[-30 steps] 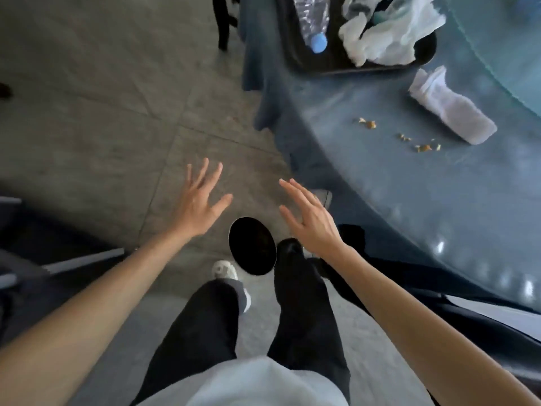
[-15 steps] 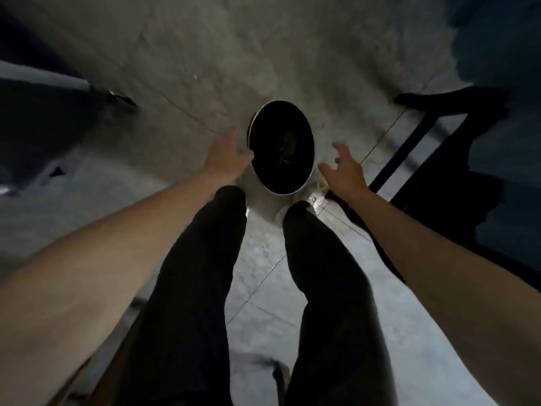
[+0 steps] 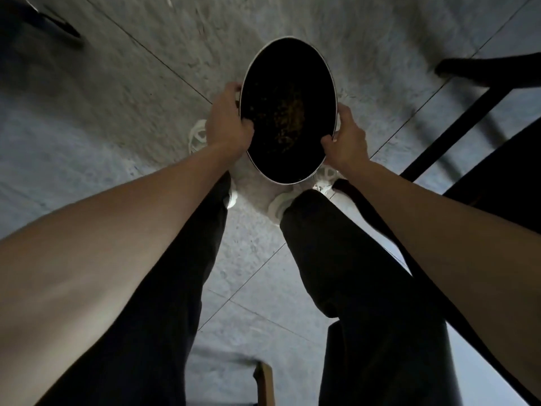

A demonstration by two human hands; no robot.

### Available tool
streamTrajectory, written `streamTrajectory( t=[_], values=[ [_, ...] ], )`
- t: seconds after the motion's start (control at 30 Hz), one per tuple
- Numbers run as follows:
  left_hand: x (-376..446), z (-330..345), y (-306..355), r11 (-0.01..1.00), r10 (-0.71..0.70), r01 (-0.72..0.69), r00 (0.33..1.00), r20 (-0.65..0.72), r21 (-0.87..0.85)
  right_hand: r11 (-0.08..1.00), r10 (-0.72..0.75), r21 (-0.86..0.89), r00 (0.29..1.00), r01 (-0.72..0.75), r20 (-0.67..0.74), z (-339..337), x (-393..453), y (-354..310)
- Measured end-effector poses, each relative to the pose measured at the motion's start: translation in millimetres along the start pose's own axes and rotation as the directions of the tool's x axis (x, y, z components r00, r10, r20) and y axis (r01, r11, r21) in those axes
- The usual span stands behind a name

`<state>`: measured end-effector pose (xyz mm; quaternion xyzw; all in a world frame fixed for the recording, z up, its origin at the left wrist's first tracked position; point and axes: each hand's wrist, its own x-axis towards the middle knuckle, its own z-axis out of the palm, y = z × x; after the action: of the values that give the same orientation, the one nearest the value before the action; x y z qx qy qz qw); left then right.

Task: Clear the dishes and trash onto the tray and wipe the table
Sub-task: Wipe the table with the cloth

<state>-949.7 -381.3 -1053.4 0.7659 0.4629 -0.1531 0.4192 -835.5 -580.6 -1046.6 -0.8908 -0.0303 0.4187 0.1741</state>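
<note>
I look straight down at a round bin (image 3: 288, 71) with a pale rim and a black inside, standing on the floor just ahead of my feet. Yellowish crumbs lie at its bottom. My left hand (image 3: 227, 124) grips the left side of the rim, thumb over the edge. On the opposite side my right hand (image 3: 347, 139) is closed on the rim. The table, the tray and the trash are out of view.
Grey tiled floor (image 3: 117, 92) surrounds the bin. Dark chair legs and a frame (image 3: 468, 92) stand close at the right. A dark leg (image 3: 58, 23) crosses the upper left corner. My black trousers and white shoes (image 3: 278, 206) fill the lower middle.
My head has tipped down from the table to the floor. Both hands went from open in the air down to the bin and closed on its rim.
</note>
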Motion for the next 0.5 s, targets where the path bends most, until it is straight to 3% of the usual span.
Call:
streamTrajectory(
  t=[0.23, 0.5],
  values=[
    [-32, -33, 18, 1.0, 0.006, -0.006, 0.998, 0.057, -0.001, 0.998, 0.056, -0.005, 0.998, -0.056, -0.032, -25, -43, -28],
    [-130, -137, 91, 0.999, 0.019, -0.015, 0.995, 0.095, -0.046, 0.988, 0.145, 0.051, 0.989, -0.144, -0.01, -111, -164, -80]
  ],
)
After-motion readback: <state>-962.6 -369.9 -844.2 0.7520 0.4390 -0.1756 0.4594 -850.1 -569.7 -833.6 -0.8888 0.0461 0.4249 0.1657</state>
